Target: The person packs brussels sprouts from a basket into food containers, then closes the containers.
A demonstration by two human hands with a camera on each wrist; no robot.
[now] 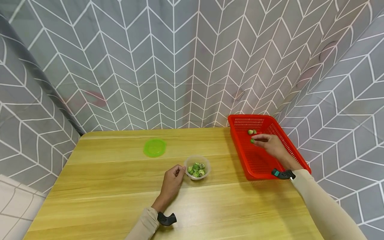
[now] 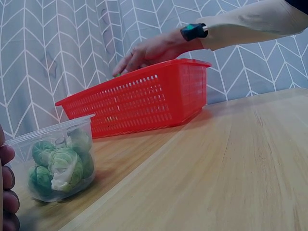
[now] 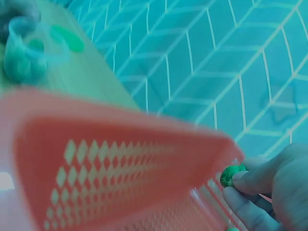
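Note:
My right hand pinches a Brussels sprout between thumb and fingertips, above the red plastic basket. Two more Brussels sprouts lie at the far end of that basket. On the table stands a clear round tub with several Brussels sprouts inside. My left hand is at the tub's left side, its fingers curled and the thumb side against the rim. In the left wrist view only some fingertips of that hand show at the left edge.
A green round lid lies flat on the wooden table, behind and left of the tub. Grey patterned curtains hang behind the table and at both sides. The basket's raised walls stand around my right hand.

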